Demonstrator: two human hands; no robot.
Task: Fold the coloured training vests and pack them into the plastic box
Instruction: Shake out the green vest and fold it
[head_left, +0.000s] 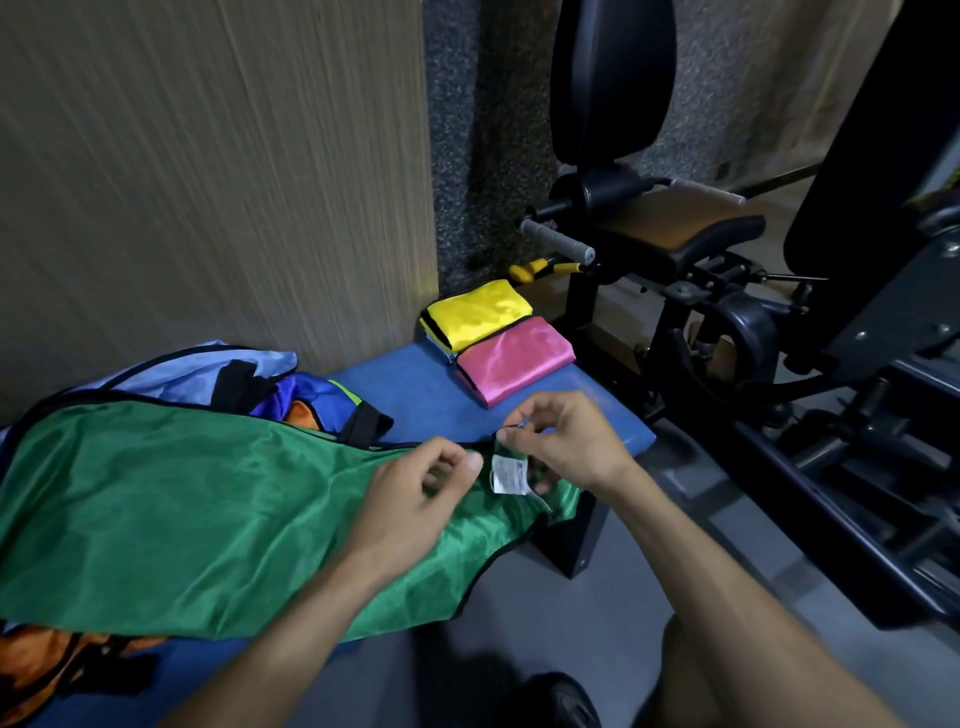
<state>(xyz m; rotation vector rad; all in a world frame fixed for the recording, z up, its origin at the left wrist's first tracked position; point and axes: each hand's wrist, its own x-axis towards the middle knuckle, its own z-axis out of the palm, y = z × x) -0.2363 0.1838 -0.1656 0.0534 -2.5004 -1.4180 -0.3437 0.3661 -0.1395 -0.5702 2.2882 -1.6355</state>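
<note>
A green vest (197, 499) with black trim lies spread across the blue bench (415, 384), its right end hanging over the front edge. My right hand (566, 441) pinches the vest's top edge just above its white label (506, 474). My left hand (415, 493) rests on the green cloth left of the label, fingers curled and pinching the fabric. A folded yellow vest (480, 312) and a folded pink vest (514, 358) sit side by side at the bench's far end. No plastic box is in view.
A heap of unfolded vests, light blue (208, 364), dark blue and orange, lies behind the green one, and another orange vest (47, 660) shows at the lower left. A wooden wall panel stands behind the bench. Black gym machines (727, 291) crowd the right side.
</note>
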